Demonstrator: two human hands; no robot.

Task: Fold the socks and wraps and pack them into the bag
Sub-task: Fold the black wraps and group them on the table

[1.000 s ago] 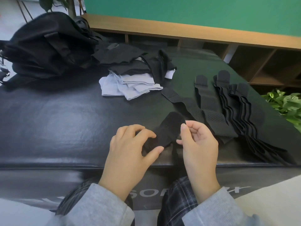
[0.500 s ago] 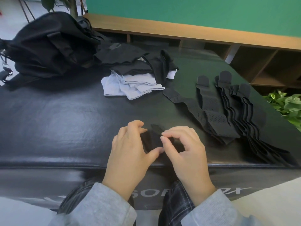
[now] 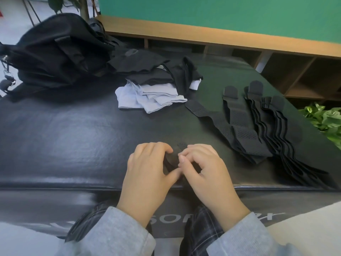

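A black perforated wrap (image 3: 180, 145) lies folded small at the near edge of the black padded table (image 3: 73, 141), mostly hidden under my fingers. My left hand (image 3: 147, 170) pinches its left side and my right hand (image 3: 203, 169) pinches its right side, thumbs almost touching. Several flat black wraps (image 3: 258, 124) lie fanned out to the right. A heap of black and pale grey socks (image 3: 155, 85) sits at the table's middle back. The black bag (image 3: 55, 50) stands at the far left.
A wooden shelf unit (image 3: 276, 52) runs behind the table under a green wall. A leafy plant (image 3: 326, 121) sits off the table's right edge. My knees in plaid trousers are just below the table's front edge.
My right hand came down from a raised grip and both hands closed together, folding the black wrap into a small bundle pressed on the table.
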